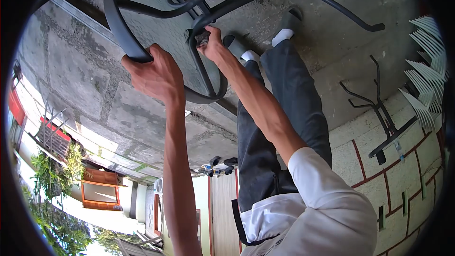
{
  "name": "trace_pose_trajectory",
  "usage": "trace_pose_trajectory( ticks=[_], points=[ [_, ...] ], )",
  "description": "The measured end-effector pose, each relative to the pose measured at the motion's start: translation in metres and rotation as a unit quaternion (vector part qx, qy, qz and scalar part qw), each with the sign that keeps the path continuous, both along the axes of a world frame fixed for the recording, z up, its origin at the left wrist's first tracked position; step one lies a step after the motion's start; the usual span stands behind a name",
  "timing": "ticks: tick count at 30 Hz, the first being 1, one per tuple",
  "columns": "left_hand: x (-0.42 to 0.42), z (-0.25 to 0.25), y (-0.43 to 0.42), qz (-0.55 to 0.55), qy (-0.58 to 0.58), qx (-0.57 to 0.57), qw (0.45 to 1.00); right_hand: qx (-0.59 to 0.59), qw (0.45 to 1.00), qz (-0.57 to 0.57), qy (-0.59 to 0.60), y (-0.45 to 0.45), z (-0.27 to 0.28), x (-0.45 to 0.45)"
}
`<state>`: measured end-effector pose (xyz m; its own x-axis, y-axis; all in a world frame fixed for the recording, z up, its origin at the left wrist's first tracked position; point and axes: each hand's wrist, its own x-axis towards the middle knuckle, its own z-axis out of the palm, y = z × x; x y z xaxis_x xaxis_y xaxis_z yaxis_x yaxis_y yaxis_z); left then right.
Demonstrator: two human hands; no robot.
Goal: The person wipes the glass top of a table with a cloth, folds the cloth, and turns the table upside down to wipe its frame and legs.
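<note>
A small round glass-topped table with a dark grey metal frame (124,31) lies tipped with its curved legs (327,5) sticking up and out. Wavy translucent glass (147,31) fills the rim. My left hand (159,73) is closed around the rim at the near left side. Beside a frame bar near the middle, my right hand (212,46) is closed on a crumpled dark cloth (202,39), which presses against the metal. The cloth is partly hidden by my fingers.
My feet in grey slip-on shoes (292,16) stand on concrete close to the table. To the right are a stack of white plastic chairs (426,66), a black metal stand (386,125) and a block wall (343,156). Houses and plants (52,175) lie at lower left.
</note>
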<state>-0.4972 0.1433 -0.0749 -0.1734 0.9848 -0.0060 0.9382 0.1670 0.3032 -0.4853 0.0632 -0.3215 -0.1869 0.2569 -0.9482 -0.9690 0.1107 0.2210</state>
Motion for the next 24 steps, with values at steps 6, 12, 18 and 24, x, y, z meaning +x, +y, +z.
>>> trace_pose_trajectory(
  ticks=[6, 12, 18, 24],
  points=[
    [-0.008, 0.001, -0.015, 0.01, -0.016, -0.003, 1.0, -0.006, 0.991, -0.133, -0.031, 0.0, -0.012, -0.025],
    [-0.008, 0.004, -0.012, 0.035, -0.046, -0.03, 0.998, -0.051, 0.978, -0.2, 0.002, 0.006, 0.011, -0.001],
    [-0.012, 0.002, -0.016, 0.045, -0.062, 0.001, 0.997, -0.085, 0.983, -0.156, -0.049, -0.005, 0.017, 0.009],
    [-0.021, 0.001, -0.036, 0.036, -0.072, 0.017, 0.997, -0.003, 0.993, -0.032, -0.113, -0.034, 0.031, 0.033]
  ],
)
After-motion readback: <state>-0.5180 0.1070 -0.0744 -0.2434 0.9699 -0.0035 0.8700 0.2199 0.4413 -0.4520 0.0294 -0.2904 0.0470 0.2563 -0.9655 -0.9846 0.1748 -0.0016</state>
